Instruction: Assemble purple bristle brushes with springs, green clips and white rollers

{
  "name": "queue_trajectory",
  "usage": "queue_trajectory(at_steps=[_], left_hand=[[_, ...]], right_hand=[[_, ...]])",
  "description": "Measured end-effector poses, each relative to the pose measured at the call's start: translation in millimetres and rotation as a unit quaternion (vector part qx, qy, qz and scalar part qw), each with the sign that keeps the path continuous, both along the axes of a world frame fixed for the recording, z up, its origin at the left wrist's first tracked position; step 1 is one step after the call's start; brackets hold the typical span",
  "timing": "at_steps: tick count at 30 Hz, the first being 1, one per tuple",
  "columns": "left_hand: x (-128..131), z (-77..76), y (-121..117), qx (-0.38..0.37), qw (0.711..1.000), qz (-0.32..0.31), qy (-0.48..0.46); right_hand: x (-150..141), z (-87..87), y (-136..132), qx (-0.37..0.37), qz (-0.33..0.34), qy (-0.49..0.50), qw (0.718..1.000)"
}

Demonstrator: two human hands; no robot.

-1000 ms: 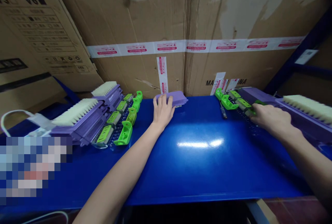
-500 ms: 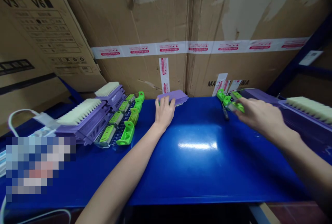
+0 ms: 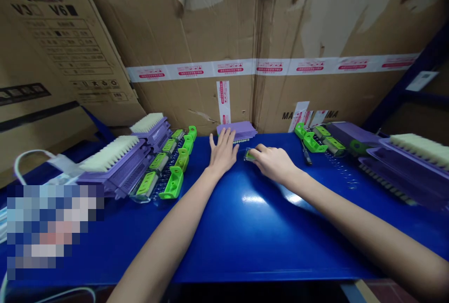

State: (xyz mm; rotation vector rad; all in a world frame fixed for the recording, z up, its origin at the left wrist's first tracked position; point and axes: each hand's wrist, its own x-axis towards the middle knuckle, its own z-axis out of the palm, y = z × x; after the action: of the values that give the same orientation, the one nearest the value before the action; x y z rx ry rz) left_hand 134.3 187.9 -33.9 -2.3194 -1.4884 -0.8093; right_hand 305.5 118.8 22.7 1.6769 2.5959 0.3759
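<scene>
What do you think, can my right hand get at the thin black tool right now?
Probably yes: bare blue table lies between the right hand and the near end of the black tool, though its fingers hold a small green-topped piece.

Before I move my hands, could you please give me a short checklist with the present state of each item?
- Right hand pinches the small green-topped piece: ok
- Left hand is at the purple part: ok
- Left fingers wrap around that part: not ok, they lie spread
- Dark slim tool is clear of both hands: ok
- Hidden side of the piece is undamaged: cannot tell
</scene>
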Motion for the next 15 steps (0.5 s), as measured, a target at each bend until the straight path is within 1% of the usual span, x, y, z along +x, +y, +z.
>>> queue_trajectory(at_steps=[2,5,7,9,10,12,13,15], left_hand=[[0.1,0.6,-0.8,0.004,1.0,-0.004,-0.004],[2.0,4.3,-6.5,0.029,0.999,-0.02,-0.014],[5.1,7.8,-12.8,0.048,0.997,-0.055,-0.011],[9.8,10.6,-19.3,0.06,0.991,-0.116,0.012],[12.5,11.5,-22.1,0.065,0.986,-0.15,0.03],[17.4,12.2,-25.9,0.07,0.973,-0.209,0.07],[19.3,12.2,-26.8,0.069,0.968,-0.227,0.086],[21.7,11.7,-26.6,0.059,0.965,-0.235,0.101]], right_hand=[[-2.5,-1.1,3.8,0.01,0.008,0.011,1.0],[3.2,-1.5,5.0,0.027,0.008,0.029,0.999],[13.1,-1.0,3.3,0.047,0.003,0.038,0.998],[27.3,0.6,1.1,0.07,-0.017,0.043,0.997],[35.8,1.9,0.0,0.079,-0.034,0.041,0.995],[54.9,5.3,-2.1,0.092,-0.091,0.028,0.991],[65.2,7.3,-3.3,0.092,-0.127,0.018,0.987],[86.5,10.7,-6.6,0.083,-0.206,-0.003,0.975]])
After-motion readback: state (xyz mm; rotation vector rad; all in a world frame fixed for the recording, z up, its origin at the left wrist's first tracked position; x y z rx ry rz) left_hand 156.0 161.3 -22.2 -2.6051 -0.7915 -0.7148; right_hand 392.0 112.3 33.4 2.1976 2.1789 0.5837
